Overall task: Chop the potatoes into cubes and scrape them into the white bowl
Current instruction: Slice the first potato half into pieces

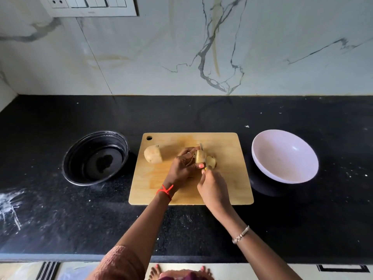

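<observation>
— What do the potatoes look like?

— Smooth tan skin, with pale yellow flesh where they are cut. A large rounded tan potato half (153,154) lies on the left part of the rectangular light wooden cutting board (181,190), well apart from the hands.

— And the one under the blade?

— A smaller potato chunk (199,156) stands near the board's middle. The left hand (181,168) holds it, fingers curled over its top and the thumb pressed against its near side. A thin potato slice (211,161) leans just to its right, with the blade between the two.

— The knife?

— A small knife with a steel blade and yellow handle (201,146). Only the tip beyond the chunk and a bit of yellow at the fist show. The right hand (212,186) is closed tight round the handle.

— Count it up for me.

— Three potato pieces, all on the board. One knife, one board, two hands. There are two bowls on the black speckled stone counter (201,116). The round white bowl (282,156) sits just right of the board and a round black glossy bowl (94,156) just left of it.

— Anything on the wrists?

— A red thread (165,191) on the left and a silver bracelet (240,235) on the right.
</observation>
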